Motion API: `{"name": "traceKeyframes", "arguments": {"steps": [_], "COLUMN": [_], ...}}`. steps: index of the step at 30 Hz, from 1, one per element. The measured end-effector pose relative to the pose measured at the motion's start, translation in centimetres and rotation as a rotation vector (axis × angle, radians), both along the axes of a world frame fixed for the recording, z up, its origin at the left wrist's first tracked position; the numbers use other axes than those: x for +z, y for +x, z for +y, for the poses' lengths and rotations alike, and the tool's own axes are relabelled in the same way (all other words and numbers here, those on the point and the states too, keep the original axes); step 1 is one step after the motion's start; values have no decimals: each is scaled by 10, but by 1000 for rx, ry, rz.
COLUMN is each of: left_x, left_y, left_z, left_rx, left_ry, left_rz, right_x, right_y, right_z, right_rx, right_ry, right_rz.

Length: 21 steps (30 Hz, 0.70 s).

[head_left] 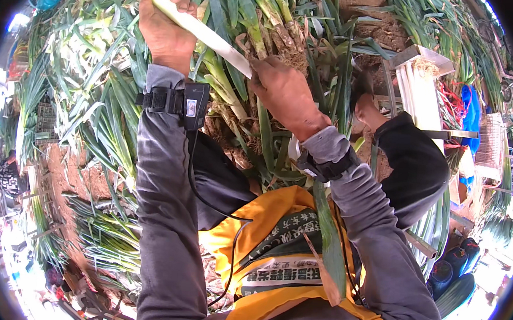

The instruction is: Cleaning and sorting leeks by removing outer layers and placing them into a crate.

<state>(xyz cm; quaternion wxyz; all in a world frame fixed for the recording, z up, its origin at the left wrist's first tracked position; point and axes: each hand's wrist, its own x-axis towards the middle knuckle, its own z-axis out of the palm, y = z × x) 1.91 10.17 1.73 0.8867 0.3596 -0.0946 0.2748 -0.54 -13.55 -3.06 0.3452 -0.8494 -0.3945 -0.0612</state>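
A long leek (201,31) slants across the upper middle, its green part at the upper left and its bare white end pointing down to the right. My left hand (169,32) is wrapped round its middle stretch. At the white end is my right hand (285,93), with fingers curled and pinched against the tip; its fingertips are partly hidden. Below and behind both hands lies a heap of untrimmed leeks (277,36) with soil and roots on them. A loose strip of leaf (329,242) rests on my yellow apron (289,204).
Peeled leaves (92,47) are piled on the left, with more leeks (108,233) lower down. On the right, a metal holder (423,57) carries white leek stalks (419,94). Beyond it are red ties (452,102), blue cloth (471,115) and a pale crate (491,146).
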Motion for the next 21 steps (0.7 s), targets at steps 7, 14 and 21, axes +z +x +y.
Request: {"name": "traceKeyframes", "arguments": {"steps": [7, 14, 21], "left_x": [1, 7, 14], "left_y": [-3, -6, -2], "left_z": [2, -10, -11], "left_rx": [-109, -453, -573], "left_ry": [-9, -79, -90], "left_rz": [-29, -127, -201], "right_x": [-1, 14, -20], "right_y": [7, 7, 27], "right_z": [-2, -14, -30], "right_rx": [43, 146, 5], "right_ry": [44, 28, 407], "right_rz": [25, 427, 1042]}}
